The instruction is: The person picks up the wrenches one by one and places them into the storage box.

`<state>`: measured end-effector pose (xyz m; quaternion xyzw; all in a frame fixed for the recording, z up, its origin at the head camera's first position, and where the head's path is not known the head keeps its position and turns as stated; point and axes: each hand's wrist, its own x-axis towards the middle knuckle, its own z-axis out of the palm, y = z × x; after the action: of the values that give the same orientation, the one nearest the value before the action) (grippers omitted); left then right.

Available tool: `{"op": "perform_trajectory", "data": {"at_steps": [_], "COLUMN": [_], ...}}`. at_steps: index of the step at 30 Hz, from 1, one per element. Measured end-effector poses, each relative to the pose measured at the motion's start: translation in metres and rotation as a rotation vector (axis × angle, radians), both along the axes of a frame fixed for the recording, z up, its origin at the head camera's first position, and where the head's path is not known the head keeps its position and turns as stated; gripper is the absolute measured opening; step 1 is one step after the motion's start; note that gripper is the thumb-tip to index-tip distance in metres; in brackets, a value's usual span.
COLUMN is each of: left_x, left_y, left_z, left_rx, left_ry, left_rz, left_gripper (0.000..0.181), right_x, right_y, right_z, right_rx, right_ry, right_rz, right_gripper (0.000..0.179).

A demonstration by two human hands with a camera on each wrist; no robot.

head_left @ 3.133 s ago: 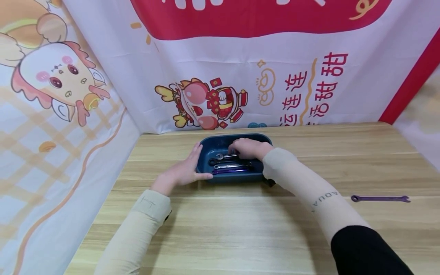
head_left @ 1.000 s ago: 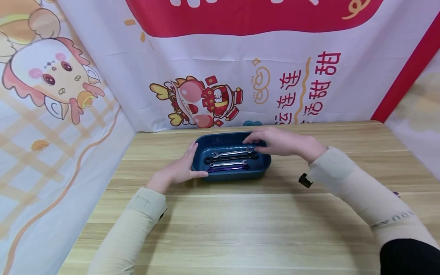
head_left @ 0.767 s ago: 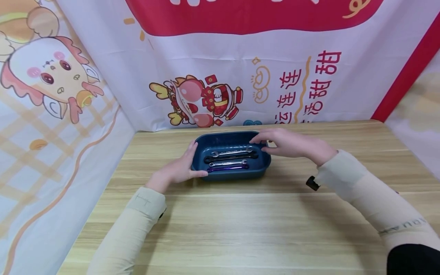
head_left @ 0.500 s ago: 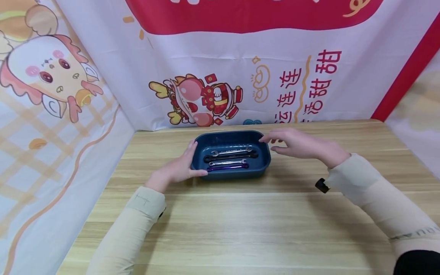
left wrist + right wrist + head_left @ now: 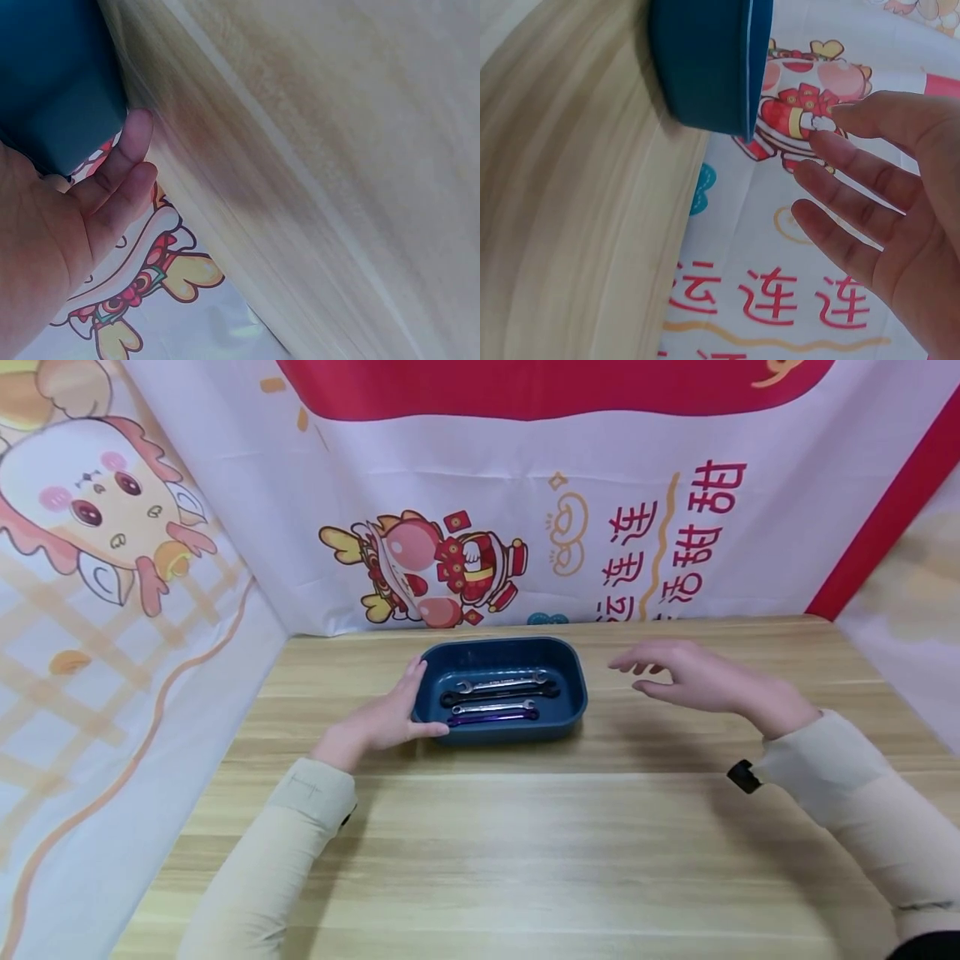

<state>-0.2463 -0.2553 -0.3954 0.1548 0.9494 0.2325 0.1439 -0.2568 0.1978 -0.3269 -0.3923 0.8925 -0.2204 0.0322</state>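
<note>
My left hand (image 5: 382, 718) rests on the left end of a dark blue plastic bin (image 5: 517, 736), its thumb along the front rim and its fingers spread straight along the side. Inside the bin several wrenches lie roughly parallel: a silver open-end wrench (image 5: 504, 682) at the back, a black wrench (image 5: 501, 695), a smaller silver wrench (image 5: 491, 707) and a purple wrench (image 5: 493, 718) in front. My right hand (image 5: 701, 675) hovers to the right of the bin, apart from it, with relaxed fingers and nothing held. The right wrist view confirms spread fingers (image 5: 847, 199).
The bin stands on a wood-grain table (image 5: 517, 852), close to its back edge. A printed white cloth (image 5: 450, 460) hangs behind, with another cloth (image 5: 150, 635) on the left. A black wrist device (image 5: 744, 776) shows under the right sleeve.
My right hand has come out of the bin, letting go of the back silver wrench, and moved right. The purple wrench seen earlier at the table's right is now hidden. The left hand stays.
</note>
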Motion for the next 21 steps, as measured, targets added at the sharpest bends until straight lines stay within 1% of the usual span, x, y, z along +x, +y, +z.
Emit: {"op": "perform_trajectory", "data": {"at_steps": [5,12,15,19,21], "left_x": [0.000,-0.001,-0.001,-0.001,-0.001], "left_y": [-0.001,-0.001,-0.001,-0.001,-0.001], "left_z": [0.004,0.004,0.003,0.001,0.001], "left_rx": [-0.016,-0.026,-0.030,-0.032,-0.030], "left_ry": [-0.007,0.002,-0.001,-0.003,-0.003], "left_rz": [0.001,-0.004,-0.005,-0.004,-0.003], "left_gripper": [0.118,0.118,0.118,0.119,0.119], "right_x": [0.005,0.012,0.015,0.018,0.020], "right_y": [0.013,0.030,0.038,0.050,0.055], "right_z": [-0.004,-0.013,-0.017,-0.024,-0.028], "right_rx": [-0.008,-0.013,-0.016,-0.027,-0.031], "right_ry": [-0.009,-0.017,0.011,0.086,0.117], "right_rz": [-0.034,-0.071,-0.065,-0.046,-0.051], "right_gripper": [0.039,0.039,0.038,0.037,0.037]}}
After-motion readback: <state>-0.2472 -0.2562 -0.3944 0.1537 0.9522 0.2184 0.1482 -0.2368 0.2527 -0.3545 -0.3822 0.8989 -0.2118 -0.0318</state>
